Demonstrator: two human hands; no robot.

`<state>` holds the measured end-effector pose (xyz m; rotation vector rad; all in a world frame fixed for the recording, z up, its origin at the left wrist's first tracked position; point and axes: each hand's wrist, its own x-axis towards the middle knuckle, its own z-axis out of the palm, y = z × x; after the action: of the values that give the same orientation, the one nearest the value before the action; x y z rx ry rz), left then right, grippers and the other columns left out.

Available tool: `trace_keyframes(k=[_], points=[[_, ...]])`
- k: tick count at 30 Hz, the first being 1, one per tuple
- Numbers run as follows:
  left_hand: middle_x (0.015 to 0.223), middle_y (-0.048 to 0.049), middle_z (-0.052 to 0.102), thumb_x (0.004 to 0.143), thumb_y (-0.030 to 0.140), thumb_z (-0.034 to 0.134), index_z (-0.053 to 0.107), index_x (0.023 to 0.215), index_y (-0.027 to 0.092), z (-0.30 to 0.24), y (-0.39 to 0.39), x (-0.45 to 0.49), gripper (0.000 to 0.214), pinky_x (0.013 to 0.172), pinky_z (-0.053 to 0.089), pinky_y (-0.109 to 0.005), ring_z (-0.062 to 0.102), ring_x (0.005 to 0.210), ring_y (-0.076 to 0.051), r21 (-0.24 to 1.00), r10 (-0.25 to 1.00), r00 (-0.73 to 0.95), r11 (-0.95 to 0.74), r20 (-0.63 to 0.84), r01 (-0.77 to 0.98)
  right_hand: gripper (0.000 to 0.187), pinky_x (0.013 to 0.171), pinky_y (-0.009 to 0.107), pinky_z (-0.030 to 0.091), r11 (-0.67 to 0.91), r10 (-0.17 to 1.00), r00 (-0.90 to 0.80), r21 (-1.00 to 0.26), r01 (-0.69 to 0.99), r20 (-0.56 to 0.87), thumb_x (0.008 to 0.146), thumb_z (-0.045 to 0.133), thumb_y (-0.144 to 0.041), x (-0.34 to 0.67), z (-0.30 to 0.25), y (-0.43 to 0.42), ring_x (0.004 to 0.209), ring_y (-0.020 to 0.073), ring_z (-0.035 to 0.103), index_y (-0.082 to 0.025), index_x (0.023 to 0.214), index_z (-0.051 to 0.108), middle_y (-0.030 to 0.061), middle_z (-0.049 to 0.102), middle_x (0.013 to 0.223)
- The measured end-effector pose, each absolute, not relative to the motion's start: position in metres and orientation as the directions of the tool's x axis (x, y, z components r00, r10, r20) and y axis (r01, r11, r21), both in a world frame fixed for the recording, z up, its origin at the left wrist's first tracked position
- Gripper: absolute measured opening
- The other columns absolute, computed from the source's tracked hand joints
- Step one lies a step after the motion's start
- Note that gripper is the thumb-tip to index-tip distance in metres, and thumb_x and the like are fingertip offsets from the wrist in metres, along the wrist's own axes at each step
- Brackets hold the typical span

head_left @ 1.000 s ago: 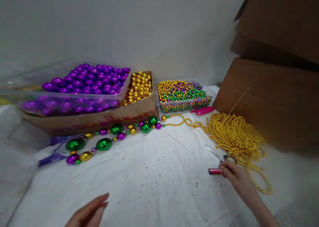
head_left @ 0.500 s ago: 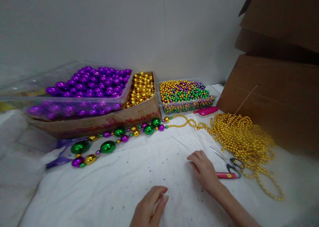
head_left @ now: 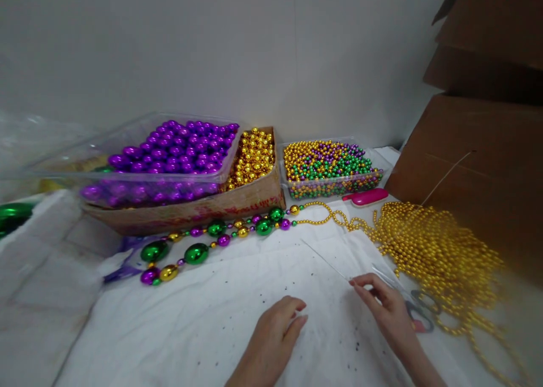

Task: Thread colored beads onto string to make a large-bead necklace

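Note:
My right hand (head_left: 384, 310) rests on the white cloth (head_left: 199, 330) with thumb and forefinger pinched at the near end of a thin wire needle (head_left: 324, 261) that lies slanting away to the left. My left hand (head_left: 275, 333) lies beside it, fingers loosely curled, holding nothing. Small scissors (head_left: 418, 310) and a red lighter sit just right of my right hand, partly hidden by it. A strand of large green, purple and gold beads (head_left: 212, 240) stretches across the cloth beyond my hands. It joins a pile of small gold bead strings (head_left: 436, 251) on the right.
A clear tub of purple beads (head_left: 169, 152) sits in a cardboard tray with gold beads (head_left: 252, 158). A clear box of mixed small beads (head_left: 328, 166) and a pink tool (head_left: 367, 197) stand behind. Cardboard boxes (head_left: 487, 149) rise at the right. A wall closes the back.
My right hand left the scissors and lighter, swung left, then settled with its fingers pinching the wire's near end. My left hand came up and right onto the cloth. The view drifted left.

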<state>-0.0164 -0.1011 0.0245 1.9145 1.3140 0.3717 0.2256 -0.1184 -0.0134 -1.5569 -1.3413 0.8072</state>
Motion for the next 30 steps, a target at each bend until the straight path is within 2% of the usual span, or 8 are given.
trace_keyframes(k=[4, 8, 13, 18, 21, 24, 27, 30], points=[[0.095, -0.0033, 0.065, 0.09, 0.026, 0.043, 0.062, 0.094, 0.021, 0.022, -0.091, 0.006, 0.02, 0.08, 0.043, -0.028, 0.059, 0.089, -0.018, 0.732, 0.866, 0.484, -0.248, -0.126, 0.635, 0.025, 0.065, 0.029, 0.045, -0.079, 0.966, 0.259, -0.963, 0.258, -0.01, 0.082, 0.056, -0.044, 0.233, -0.009, -0.12, 0.074, 0.0198, 0.059, -0.019, 0.079, 0.061, 0.0045, 0.064, 0.078], [0.082, -0.0035, 0.063, 0.091, 0.026, 0.041, 0.059, 0.077, 0.018, 0.019, -0.074, 0.027, 0.025, 0.075, 0.042, -0.028, 0.057, 0.082, -0.017, 0.655, 0.814, 0.577, -0.399, -0.071, 0.642, 0.026, 0.057, 0.026, 0.043, -0.063, 0.957, 0.289, -0.984, 0.165, -0.012, 0.081, 0.057, -0.044, 0.238, -0.006, -0.119, 0.066, 0.0173, 0.056, -0.019, 0.079, 0.059, 0.0034, 0.061, 0.072], [0.079, -0.0044, 0.06, 0.092, 0.027, 0.037, 0.055, 0.072, 0.018, 0.015, -0.061, 0.05, 0.028, 0.069, 0.041, -0.029, 0.055, 0.078, -0.019, 0.57, 0.806, 0.592, -0.476, -0.022, 0.67, 0.018, 0.06, 0.025, 0.042, 0.021, 0.961, 0.259, -0.96, 0.28, 0.096, 0.085, 0.053, -0.033, 0.226, 0.002, -0.121, 0.068, 0.0155, 0.053, -0.019, 0.075, 0.058, 0.0009, 0.057, 0.071], [0.091, -0.0051, 0.063, 0.089, 0.019, 0.038, 0.058, 0.088, 0.02, 0.005, -0.058, 0.06, 0.02, 0.078, 0.045, -0.032, 0.058, 0.089, -0.02, 0.627, 0.812, 0.575, -0.498, 0.095, 0.599, 0.014, 0.063, 0.025, 0.04, 0.124, 0.944, 0.245, -0.926, 0.356, 0.221, 0.085, 0.05, -0.022, 0.208, -0.002, -0.105, 0.071, 0.0146, 0.054, -0.018, 0.075, 0.059, 0.001, 0.058, 0.074], [0.096, -0.0053, 0.066, 0.087, 0.027, 0.044, 0.061, 0.091, 0.021, 0.004, -0.059, 0.057, 0.019, 0.083, 0.047, -0.036, 0.06, 0.093, -0.022, 0.697, 0.85, 0.512, -0.44, 0.12, 0.566, 0.014, 0.063, 0.024, 0.039, 0.133, 0.926, 0.281, -0.916, 0.379, 0.25, 0.085, 0.05, -0.018, 0.206, 0.001, -0.092, 0.071, 0.0139, 0.053, -0.018, 0.073, 0.059, 0.0004, 0.057, 0.073], [0.098, -0.0052, 0.067, 0.085, 0.036, 0.05, 0.064, 0.092, 0.021, 0.009, -0.066, 0.052, 0.022, 0.084, 0.049, -0.035, 0.062, 0.094, -0.022, 0.828, 0.908, 0.412, -0.289, 0.077, 0.481, 0.014, 0.065, 0.024, 0.04, 0.151, 0.921, 0.279, -0.908, 0.39, 0.273, 0.085, 0.052, -0.015, 0.204, 0.012, -0.088, 0.072, 0.0128, 0.053, -0.018, 0.073, 0.059, -0.0007, 0.056, 0.074], [0.105, -0.0047, 0.066, 0.08, 0.042, 0.057, 0.062, 0.101, 0.02, 0.015, -0.079, 0.047, 0.031, 0.087, 0.05, -0.034, 0.063, 0.096, -0.022, 0.945, 0.973, 0.231, -0.061, -0.015, 0.32, 0.012, 0.07, 0.025, 0.041, 0.19, 0.92, 0.239, -0.888, 0.419, 0.31, 0.084, 0.055, -0.014, 0.195, 0.021, -0.095, 0.076, 0.0131, 0.054, -0.02, 0.075, 0.061, -0.0012, 0.057, 0.075], [0.115, -0.0034, 0.063, 0.076, 0.044, 0.063, 0.057, 0.114, 0.024, 0.018, -0.091, 0.047, 0.044, 0.087, 0.051, -0.032, 0.063, 0.095, -0.02, 0.989, 0.992, 0.089, 0.074, -0.086, 0.13, 0.013, 0.081, 0.031, 0.041, 0.192, 0.872, 0.302, -0.837, 0.512, 0.385, 0.082, 0.057, -0.009, 0.183, 0.026, -0.104, 0.093, 0.0176, 0.051, -0.02, 0.079, 0.064, 0.003, 0.059, 0.091]])
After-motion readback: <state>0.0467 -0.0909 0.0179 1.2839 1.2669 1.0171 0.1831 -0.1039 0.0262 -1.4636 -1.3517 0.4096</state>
